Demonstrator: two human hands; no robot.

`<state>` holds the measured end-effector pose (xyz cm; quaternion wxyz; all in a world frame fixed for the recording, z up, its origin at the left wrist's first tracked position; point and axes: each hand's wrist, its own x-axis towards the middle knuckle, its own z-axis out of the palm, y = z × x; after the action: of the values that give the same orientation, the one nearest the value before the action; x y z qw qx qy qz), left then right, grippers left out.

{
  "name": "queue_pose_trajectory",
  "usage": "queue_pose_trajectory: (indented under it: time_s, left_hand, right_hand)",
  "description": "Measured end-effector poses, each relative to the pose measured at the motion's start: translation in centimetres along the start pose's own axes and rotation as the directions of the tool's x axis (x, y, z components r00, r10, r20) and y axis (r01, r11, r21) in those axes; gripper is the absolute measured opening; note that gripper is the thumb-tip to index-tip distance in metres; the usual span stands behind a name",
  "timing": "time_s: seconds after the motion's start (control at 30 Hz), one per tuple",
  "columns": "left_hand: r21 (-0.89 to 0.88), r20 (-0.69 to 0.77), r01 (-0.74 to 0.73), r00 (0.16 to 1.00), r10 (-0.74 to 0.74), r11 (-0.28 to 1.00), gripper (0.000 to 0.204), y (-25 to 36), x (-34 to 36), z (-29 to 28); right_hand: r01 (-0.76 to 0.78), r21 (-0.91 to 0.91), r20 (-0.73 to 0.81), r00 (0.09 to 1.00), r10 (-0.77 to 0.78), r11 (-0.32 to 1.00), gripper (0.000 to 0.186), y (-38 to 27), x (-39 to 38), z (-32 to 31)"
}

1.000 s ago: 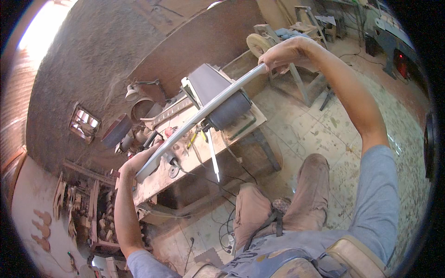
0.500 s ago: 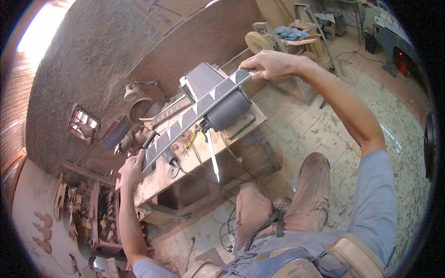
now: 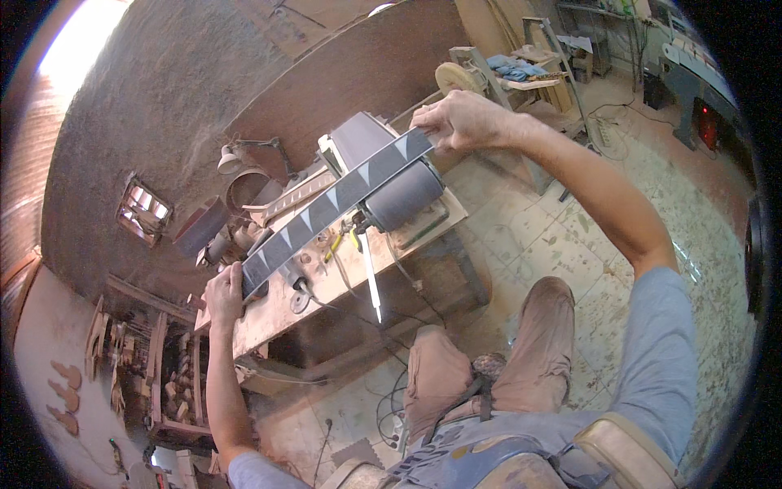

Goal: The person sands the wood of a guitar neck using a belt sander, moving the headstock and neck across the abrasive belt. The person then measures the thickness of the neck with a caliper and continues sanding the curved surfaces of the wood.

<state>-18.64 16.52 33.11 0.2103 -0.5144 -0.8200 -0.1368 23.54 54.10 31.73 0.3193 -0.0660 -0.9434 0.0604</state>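
Observation:
A long dark grey strip (image 3: 354, 187) with white triangles along it runs diagonally between my hands, over a belt sander (image 3: 358, 137) with a grey belt and a dark roller (image 3: 403, 197); I cannot tell whether they touch. My left hand (image 3: 226, 292) is closed on the strip's lower-left end. My right hand (image 3: 452, 122) grips its upper-right end. The sander stands on a pale wooden bench (image 3: 297, 330), with yellow-handled pliers (image 3: 336, 247), a corded power tool (image 3: 293, 275) and a long white piece (image 3: 371, 277) below the strip.
A desk lamp (image 3: 230, 159) and cylinders (image 3: 244, 187) are behind the bench. A wooden stand with blue cloth (image 3: 509, 69) is at back right, a dark machine (image 3: 688, 90) farther right. A wooden rack (image 3: 175, 379) stands lower left. Cables (image 3: 395, 407) lie on the floor near my legs.
The strip has turned from edge-on to show its patterned face. My right hand has moved left and down with it; my left hand has shifted slightly left.

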Motion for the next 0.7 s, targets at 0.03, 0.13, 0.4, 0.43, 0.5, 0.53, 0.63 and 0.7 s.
queue_pose_trajectory:
  time_s: [0.03,0.13,0.4,0.43,0.5,0.53,0.63,0.7]
  left_hand:
    - [0.037,-0.064,-0.024,0.998,0.026,0.999,0.059,-0.2,-0.1,0.0]
    - [-0.002,0.022,0.008,1.000,-0.008,1.000,0.060,-0.6,0.3,-0.1]
    - [-0.270,0.773,0.640,0.589,-0.234,0.719,0.062,-0.3,1.8,-1.3]
    - [-0.222,0.778,0.637,0.572,-0.260,0.738,0.061,0.2,1.8,-2.0]
    - [-0.242,0.762,0.634,0.593,-0.260,0.734,0.056,-0.7,1.8,-1.7]
    - [-0.256,0.566,0.302,0.817,-0.111,0.918,0.053,-3.0,0.9,-1.3]
    - [-0.125,0.317,0.101,0.947,-0.057,0.987,0.053,-2.7,0.4,-0.1]
    - [-0.100,0.127,0.088,0.989,-0.075,0.991,0.058,-0.1,0.4,0.0]
  right_hand:
    - [0.048,-0.067,-0.103,0.993,-0.055,0.997,0.029,-0.4,-0.1,0.9]
    - [-0.015,-0.121,-0.039,0.999,0.010,0.993,0.028,-0.8,-0.4,0.5]
    - [-0.389,0.004,0.633,0.714,0.299,0.921,0.046,-0.1,2.6,-3.9]
    - [-0.347,0.016,0.648,0.718,0.255,0.938,0.046,-0.1,3.0,-4.0]
    - [-0.315,0.020,0.562,0.788,0.250,0.949,0.046,-0.4,2.6,-3.9]
    - [-0.283,0.039,0.520,0.825,0.223,0.958,0.046,-1.0,2.7,-3.3]
    - [-0.192,-0.034,0.356,0.915,0.191,0.981,0.047,-1.9,1.5,-3.0]
    - [-0.103,-0.126,0.156,0.980,0.123,0.987,0.045,-1.1,0.3,-1.3]
